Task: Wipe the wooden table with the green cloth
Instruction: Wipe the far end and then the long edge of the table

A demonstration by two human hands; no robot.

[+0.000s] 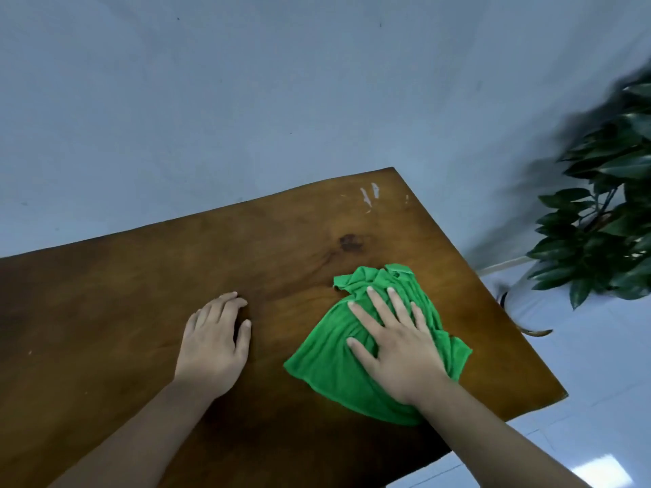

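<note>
Currently, place of green cloth (327, 368): lies crumpled on the right part of the wooden table (123, 311), near its right edge, under the right hand (398, 350).
Feel of cloth: probably light, soft and limp, like microfibre; folds and bunches easily, and likely slides over the smooth wood with little effort.
Where to hold: best pressed from above with a flat palm on its middle; better not pinched at one corner, as it then probably drags and folds.
Risk: rolling up under the palm when pushed forward; slipping of the loose hem over the table edge close by.
Right hand: spread wide, fingers (378, 304) straight and apart, palm down on the cloth; presses it, does not curl around it.
Left hand (211, 343): rests palm down on bare wood, left of the cloth and apart from it; fingers close together, a little bent; holds nothing.
Left to wipe, as judged: white marks (368, 195) near the far corner and dark spot (348, 243) just beyond the cloth.
</note>
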